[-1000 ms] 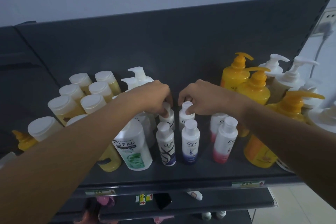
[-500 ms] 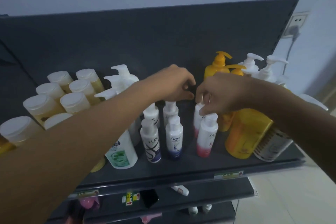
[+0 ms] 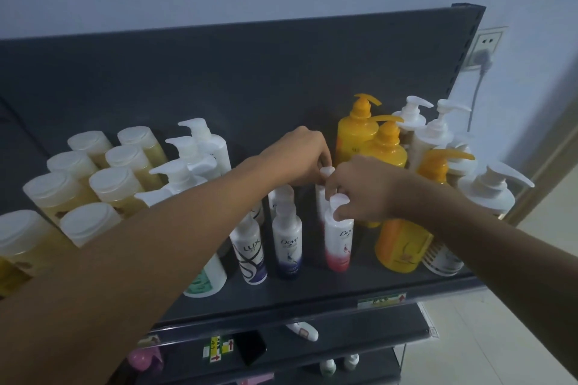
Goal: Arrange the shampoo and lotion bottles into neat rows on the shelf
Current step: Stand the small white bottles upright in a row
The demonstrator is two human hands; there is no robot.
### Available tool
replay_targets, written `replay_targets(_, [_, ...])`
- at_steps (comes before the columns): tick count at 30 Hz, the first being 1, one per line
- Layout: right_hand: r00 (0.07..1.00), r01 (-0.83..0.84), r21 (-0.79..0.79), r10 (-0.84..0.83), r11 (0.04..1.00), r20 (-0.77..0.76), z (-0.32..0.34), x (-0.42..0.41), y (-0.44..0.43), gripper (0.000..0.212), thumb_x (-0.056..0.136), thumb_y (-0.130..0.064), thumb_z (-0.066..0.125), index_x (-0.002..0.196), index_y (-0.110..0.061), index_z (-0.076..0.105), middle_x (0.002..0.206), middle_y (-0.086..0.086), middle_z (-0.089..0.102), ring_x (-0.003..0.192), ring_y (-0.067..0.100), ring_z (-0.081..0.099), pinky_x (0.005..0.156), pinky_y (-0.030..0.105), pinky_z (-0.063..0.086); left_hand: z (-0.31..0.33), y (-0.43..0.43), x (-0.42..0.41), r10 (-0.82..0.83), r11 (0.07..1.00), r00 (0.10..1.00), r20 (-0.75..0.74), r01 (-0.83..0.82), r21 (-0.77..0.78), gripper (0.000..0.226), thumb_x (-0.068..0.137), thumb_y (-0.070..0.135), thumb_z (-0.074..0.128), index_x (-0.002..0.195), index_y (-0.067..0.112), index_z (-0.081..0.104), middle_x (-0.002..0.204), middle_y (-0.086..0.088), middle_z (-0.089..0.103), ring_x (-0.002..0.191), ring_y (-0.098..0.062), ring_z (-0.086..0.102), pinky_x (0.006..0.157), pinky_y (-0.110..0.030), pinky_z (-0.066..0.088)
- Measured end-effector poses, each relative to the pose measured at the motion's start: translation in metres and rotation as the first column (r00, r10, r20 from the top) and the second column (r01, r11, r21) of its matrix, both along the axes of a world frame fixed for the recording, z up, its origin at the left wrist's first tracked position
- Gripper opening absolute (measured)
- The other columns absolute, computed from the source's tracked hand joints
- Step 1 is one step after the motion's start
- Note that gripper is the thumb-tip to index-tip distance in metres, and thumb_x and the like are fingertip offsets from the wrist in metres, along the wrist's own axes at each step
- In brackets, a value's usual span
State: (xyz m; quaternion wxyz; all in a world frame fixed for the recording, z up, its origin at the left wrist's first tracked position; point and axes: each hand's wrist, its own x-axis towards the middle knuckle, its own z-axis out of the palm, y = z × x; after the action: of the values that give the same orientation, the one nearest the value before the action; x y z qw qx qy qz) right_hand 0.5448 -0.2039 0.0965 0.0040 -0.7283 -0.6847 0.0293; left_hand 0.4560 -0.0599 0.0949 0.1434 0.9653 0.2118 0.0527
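Note:
Small white bottles stand in short rows mid-shelf: a Lux bottle [image 3: 249, 255], a blue Dove bottle [image 3: 287, 247] and a pink Dove bottle [image 3: 338, 244] in front. My right hand [image 3: 359, 189] pinches the cap of the pink Dove bottle. My left hand [image 3: 305, 156] grips the cap of the white bottle behind it [image 3: 325, 194], whose body is mostly hidden. Both bottles stand upright on the dark shelf [image 3: 312, 291].
Yellow bottles with wide white caps [image 3: 109, 184] fill the left. White pump bottles [image 3: 190, 162] stand behind my left arm, and a green-label Clear bottle [image 3: 206, 278] is under it. Yellow [image 3: 387, 147] and white pump bottles [image 3: 488, 191] crowd the right. Lower shelves hold small items.
Both hands moved right from the middle pair of small bottles to the pink Dove column and closed on those two caps. The view also shifted left.

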Motion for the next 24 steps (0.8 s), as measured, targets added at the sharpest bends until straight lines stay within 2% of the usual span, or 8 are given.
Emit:
replay_targets(3, [1.0, -0.025, 0.017, 0.025, 1.0, -0.001, 0.0, -0.003, 0.002, 0.032, 0.084, -0.034, 0.073, 0.112, -0.02, 0.076, 0.107, -0.001, 0.074, 0.082, 0.011, 0.05, 0.07, 0.026, 0.041, 0.001, 0.002, -0.003, 0.003, 1.0, 1.0, -0.005, -0.003, 0.0, 0.02, 0.074, 0.028, 0.08, 0.094, 0.029, 0.083, 0.084, 0.01, 0.074, 0.08, -0.011, 0.071, 0.074, -0.034, 0.062])
replay_targets(6, [0.999, -0.032, 0.02, 0.032, 0.999, -0.016, 0.0, -0.006, 0.004, 0.031, 0.083, -0.036, 0.073, 0.11, -0.019, 0.077, 0.105, -0.002, 0.075, 0.081, 0.011, 0.055, 0.069, 0.026, 0.045, 0.001, 0.002, -0.005, -0.007, 1.0, 1.0, -0.015, 0.007, -0.003, 0.019, 0.073, 0.026, 0.08, 0.092, 0.029, 0.084, 0.082, 0.01, 0.075, 0.078, -0.011, 0.071, 0.072, -0.035, 0.063])
replay_targets(9, [0.999, -0.032, 0.02, 0.032, 0.999, -0.041, 0.0, -0.008, 0.005, 0.032, 0.082, -0.037, 0.074, 0.108, -0.019, 0.078, 0.103, -0.001, 0.076, 0.087, 0.014, 0.064, 0.074, 0.031, 0.054, 0.002, 0.001, -0.006, -0.013, 1.0, 1.0, -0.023, 0.013, -0.009, 0.02, 0.073, 0.024, 0.078, 0.092, 0.029, 0.084, 0.081, 0.01, 0.075, 0.077, -0.013, 0.071, 0.072, -0.037, 0.063])
replay_targets(12, [0.998, -0.032, 0.021, 0.033, 0.999, -0.044, 0.0, -0.01, 0.005, 0.034, 0.081, -0.038, 0.074, 0.11, -0.02, 0.077, 0.106, -0.001, 0.074, 0.092, 0.015, 0.062, 0.078, 0.035, 0.056, 0.004, 0.001, -0.007, -0.016, 1.0, 0.999, -0.029, 0.016, -0.013, 0.02, 0.073, 0.025, 0.075, 0.09, 0.029, 0.084, 0.08, 0.009, 0.076, 0.076, -0.014, 0.071, 0.071, -0.036, 0.063])
replay_targets(16, [0.998, -0.032, 0.019, 0.033, 0.999, -0.061, 0.0, -0.011, 0.005, 0.031, 0.083, -0.035, 0.073, 0.11, -0.019, 0.077, 0.107, -0.002, 0.075, 0.086, 0.011, 0.057, 0.075, 0.03, 0.053, 0.004, 0.004, -0.009, -0.013, 1.0, 0.999, -0.035, 0.013, -0.013, 0.019, 0.073, 0.027, 0.076, 0.09, 0.03, 0.084, 0.078, 0.011, 0.075, 0.076, -0.011, 0.072, 0.07, -0.036, 0.063])
replay_targets(18, [0.997, -0.039, 0.021, 0.04, 0.999, -0.068, 0.0, -0.011, 0.004, 0.03, 0.084, -0.033, 0.073, 0.11, -0.019, 0.077, 0.107, -0.004, 0.074, 0.082, 0.009, 0.05, 0.067, 0.023, 0.044, 0.003, 0.006, -0.01, -0.006, 1.0, 0.999, -0.04, 0.005, -0.017, 0.02, 0.073, 0.027, 0.077, 0.092, 0.03, 0.084, 0.08, 0.011, 0.075, 0.077, -0.011, 0.072, 0.071, -0.037, 0.063])
replay_targets(20, [0.997, -0.044, 0.024, 0.046, 0.999, -0.065, 0.0, -0.011, 0.004, 0.032, 0.086, -0.032, 0.073, 0.114, -0.019, 0.075, 0.109, -0.004, 0.073, 0.082, 0.008, 0.046, 0.065, 0.021, 0.037, 0.002, 0.009, -0.01, -0.002, 1.0, 0.999, -0.041, 0.001, -0.021, 0.021, 0.076, 0.026, 0.077, 0.095, 0.029, 0.084, 0.082, 0.01, 0.075, 0.078, -0.011, 0.072, 0.072, -0.038, 0.063])
replay_targets(24, [0.998, -0.028, 0.009, 0.028, 1.0, -0.062, 0.001, -0.011, 0.003, 0.036, 0.085, -0.032, 0.073, 0.116, -0.017, 0.073, 0.098, 0.0, 0.068, 0.083, 0.014, 0.055, 0.061, 0.022, 0.037, -0.001, 0.011, -0.011, -0.003, 1.0, 1.0, -0.025, 0.002, -0.029, 0.019, 0.077, 0.028, 0.079, 0.095, 0.027, 0.083, 0.081, 0.012, 0.075, 0.08, -0.008, 0.071, 0.076, -0.037, 0.062])
